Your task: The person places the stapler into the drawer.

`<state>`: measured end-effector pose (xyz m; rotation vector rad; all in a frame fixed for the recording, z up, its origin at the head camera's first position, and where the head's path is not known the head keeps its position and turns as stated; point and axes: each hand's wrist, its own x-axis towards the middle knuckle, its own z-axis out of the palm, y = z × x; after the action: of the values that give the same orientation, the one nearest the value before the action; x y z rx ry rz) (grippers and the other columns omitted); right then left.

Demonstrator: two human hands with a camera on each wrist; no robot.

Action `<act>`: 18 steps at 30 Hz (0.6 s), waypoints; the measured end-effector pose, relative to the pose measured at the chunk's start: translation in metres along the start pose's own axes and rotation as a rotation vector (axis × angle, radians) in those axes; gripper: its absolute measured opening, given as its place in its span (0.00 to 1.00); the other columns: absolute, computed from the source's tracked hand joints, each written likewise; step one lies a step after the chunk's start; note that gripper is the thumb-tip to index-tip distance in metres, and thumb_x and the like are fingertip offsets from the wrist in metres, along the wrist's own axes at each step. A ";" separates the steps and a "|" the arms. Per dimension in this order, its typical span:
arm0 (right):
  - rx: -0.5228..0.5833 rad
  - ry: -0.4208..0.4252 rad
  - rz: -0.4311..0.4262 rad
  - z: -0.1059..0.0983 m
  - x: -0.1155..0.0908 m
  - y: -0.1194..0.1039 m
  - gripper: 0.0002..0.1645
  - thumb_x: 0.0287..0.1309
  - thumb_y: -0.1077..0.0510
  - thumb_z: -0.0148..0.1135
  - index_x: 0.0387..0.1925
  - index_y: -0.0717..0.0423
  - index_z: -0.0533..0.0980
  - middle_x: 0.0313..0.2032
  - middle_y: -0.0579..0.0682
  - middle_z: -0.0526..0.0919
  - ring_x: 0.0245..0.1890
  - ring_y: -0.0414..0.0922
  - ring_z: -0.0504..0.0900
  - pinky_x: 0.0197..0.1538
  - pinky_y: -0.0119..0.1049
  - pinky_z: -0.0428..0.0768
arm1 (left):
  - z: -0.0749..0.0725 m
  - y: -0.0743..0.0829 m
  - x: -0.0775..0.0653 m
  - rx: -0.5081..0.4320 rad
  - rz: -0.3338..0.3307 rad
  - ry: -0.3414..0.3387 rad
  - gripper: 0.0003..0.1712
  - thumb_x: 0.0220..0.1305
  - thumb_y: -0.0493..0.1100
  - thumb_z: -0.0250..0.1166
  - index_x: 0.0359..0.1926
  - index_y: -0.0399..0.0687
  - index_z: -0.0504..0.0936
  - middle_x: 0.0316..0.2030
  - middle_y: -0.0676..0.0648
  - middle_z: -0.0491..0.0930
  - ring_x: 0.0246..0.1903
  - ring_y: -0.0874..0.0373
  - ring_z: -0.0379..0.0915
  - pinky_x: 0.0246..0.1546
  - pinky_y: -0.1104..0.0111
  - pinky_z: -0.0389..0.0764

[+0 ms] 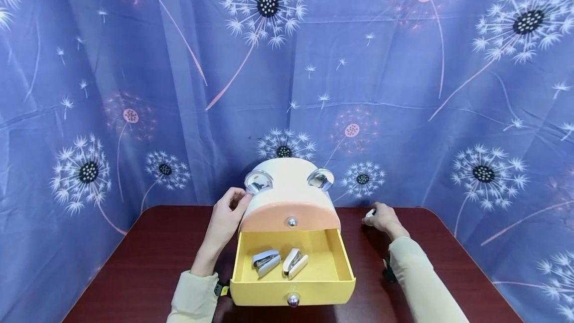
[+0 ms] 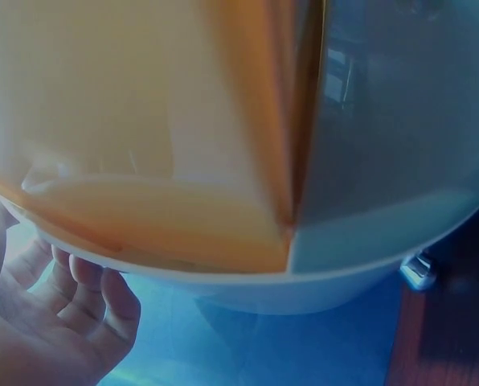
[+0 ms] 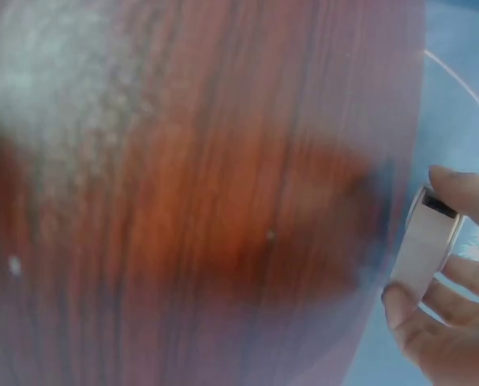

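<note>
A white drawer box [image 1: 288, 176] with a rounded top stands on the table. Its yellow lower drawer [image 1: 264, 293] is pulled out, and the peach upper drawer [image 1: 269, 219] is closed. Inside the yellow drawer lie a blue mini stapler [image 1: 267, 264] and a white mini stapler [image 1: 297, 265]. My left hand [image 1: 225, 218] holds the box's left side near the back, its curled fingers [image 2: 120, 301] at the white rim in the left wrist view. To the right of the box, my right hand [image 1: 386, 219] pinches another white stapler [image 3: 424, 253] near the table's back edge.
Two shiny round eye-like pieces [image 1: 258, 182] stick out from the top of the box. Both drawers have silver knobs [image 1: 293, 300]. The dark red table [image 1: 157, 253] meets a blue dandelion-print curtain [image 1: 305, 74] at the back.
</note>
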<state>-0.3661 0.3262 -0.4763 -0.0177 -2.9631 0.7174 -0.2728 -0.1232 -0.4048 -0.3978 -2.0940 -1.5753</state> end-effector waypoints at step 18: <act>-0.005 0.098 -0.213 -0.028 -0.012 -0.012 0.46 0.45 0.46 0.76 0.59 0.71 0.70 0.42 0.65 0.80 0.43 0.62 0.78 0.49 0.56 0.74 | -0.004 0.037 -0.005 0.023 -0.014 -0.005 0.05 0.67 0.36 0.63 0.40 0.36 0.79 0.26 0.46 0.75 0.28 0.57 0.69 0.30 0.71 0.70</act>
<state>-0.3515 0.3281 -0.4477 0.2508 -2.8163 0.6604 -0.2491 -0.1158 -0.3770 -0.3804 -2.1205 -1.5583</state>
